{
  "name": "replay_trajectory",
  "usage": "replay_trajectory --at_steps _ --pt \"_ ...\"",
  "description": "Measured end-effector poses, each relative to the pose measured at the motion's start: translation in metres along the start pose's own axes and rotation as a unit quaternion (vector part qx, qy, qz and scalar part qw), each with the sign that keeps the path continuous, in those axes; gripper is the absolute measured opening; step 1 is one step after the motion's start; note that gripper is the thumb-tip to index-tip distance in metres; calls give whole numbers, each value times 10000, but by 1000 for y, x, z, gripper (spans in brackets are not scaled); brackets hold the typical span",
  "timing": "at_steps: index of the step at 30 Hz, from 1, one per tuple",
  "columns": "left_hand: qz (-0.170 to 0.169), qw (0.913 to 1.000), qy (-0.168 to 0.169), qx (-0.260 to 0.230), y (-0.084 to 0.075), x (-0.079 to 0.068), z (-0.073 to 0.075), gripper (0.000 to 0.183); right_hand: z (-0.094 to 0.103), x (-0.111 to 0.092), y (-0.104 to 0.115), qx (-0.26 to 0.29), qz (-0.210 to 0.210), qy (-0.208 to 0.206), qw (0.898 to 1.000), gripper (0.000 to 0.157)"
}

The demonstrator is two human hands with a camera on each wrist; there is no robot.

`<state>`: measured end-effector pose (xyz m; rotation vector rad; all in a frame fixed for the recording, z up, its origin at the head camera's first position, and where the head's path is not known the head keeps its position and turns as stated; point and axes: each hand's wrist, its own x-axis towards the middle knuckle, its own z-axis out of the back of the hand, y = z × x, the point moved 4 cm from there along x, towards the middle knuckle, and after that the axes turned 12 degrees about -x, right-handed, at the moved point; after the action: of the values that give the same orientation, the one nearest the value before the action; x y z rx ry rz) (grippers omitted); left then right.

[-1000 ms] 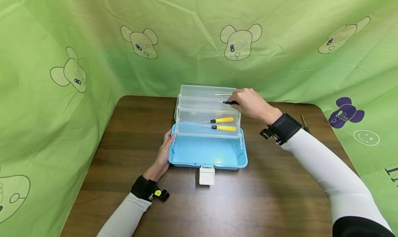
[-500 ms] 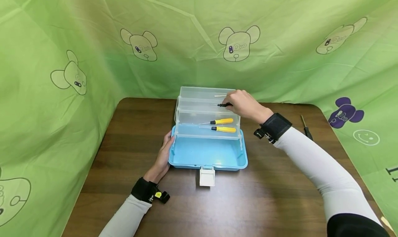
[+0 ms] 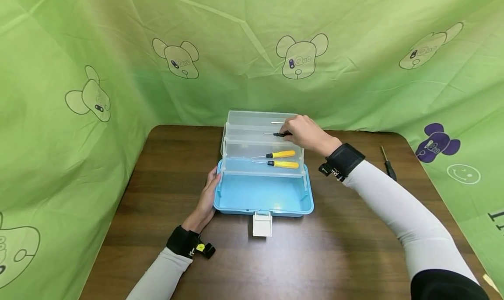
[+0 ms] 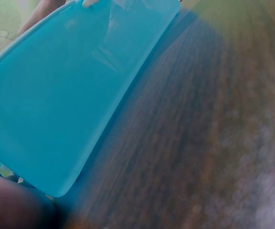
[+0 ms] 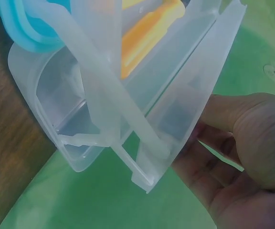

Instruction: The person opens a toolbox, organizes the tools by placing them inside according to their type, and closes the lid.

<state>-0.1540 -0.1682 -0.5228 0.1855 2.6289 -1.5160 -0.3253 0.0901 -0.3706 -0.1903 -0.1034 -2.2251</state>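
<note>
A blue toolbox (image 3: pixel 264 194) with translucent fold-out trays (image 3: pixel 252 130) stands open on the table. My left hand (image 3: pixel 204 201) holds its left side, thumb at the rim. In the left wrist view the blue wall (image 4: pixel 70 100) fills much of the picture. My right hand (image 3: pixel 305 133) pinches the black handle of a small screwdriver (image 3: pixel 280 134), low over an upper tray, its thin shaft pointing left. In the right wrist view the fingers are partly hidden behind a tray wall (image 5: pixel 190 105). Two yellow-handled screwdrivers (image 3: pixel 284 164) lie in the lower tray.
A metal shaft (image 3: pixel 278 122) lies in the rear tray, its other end hidden by the right hand. Another black-handled screwdriver (image 3: pixel 389 166) lies on the wooden table (image 3: pixel 338 247) at the right. The white latch (image 3: pixel 262 225) hangs at the toolbox front. Green cloth (image 3: pixel 244 85) surrounds the table.
My right hand has moved left and slightly down with the screwdriver, lower over the tray. The sleeve has uncovered the screwdriver on the table. My left hand stays on the toolbox.
</note>
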Motion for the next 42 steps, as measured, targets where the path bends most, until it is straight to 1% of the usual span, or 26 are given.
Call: replay_trajectory --at_steps 8,12,16,21,30,38,42 --pt "43 9999 -3 98 0 -1 1 60 1 0 0 -45 -5 51 10000 9" --pt "48 9999 19 134 1 -1 1 60 -1 0 -3 -135 -103 64 9998 11" --pt "59 9999 24 118 1 -1 1 61 -1 -2 -3 -354 -195 62 9992 16" --pt "91 9999 -1 94 1 -1 1 60 0 -5 -3 -532 -231 22 9983 28" --pt "70 9999 2 153 0 -1 0 59 12 -11 -6 -693 -356 -30 9970 35" --pt "76 9999 -24 144 0 -1 0 60 25 -21 -14 -798 -453 -185 9956 36" --pt "66 9999 -16 120 0 -1 0 59 32 -27 -19 -835 -534 -209 9949 35"
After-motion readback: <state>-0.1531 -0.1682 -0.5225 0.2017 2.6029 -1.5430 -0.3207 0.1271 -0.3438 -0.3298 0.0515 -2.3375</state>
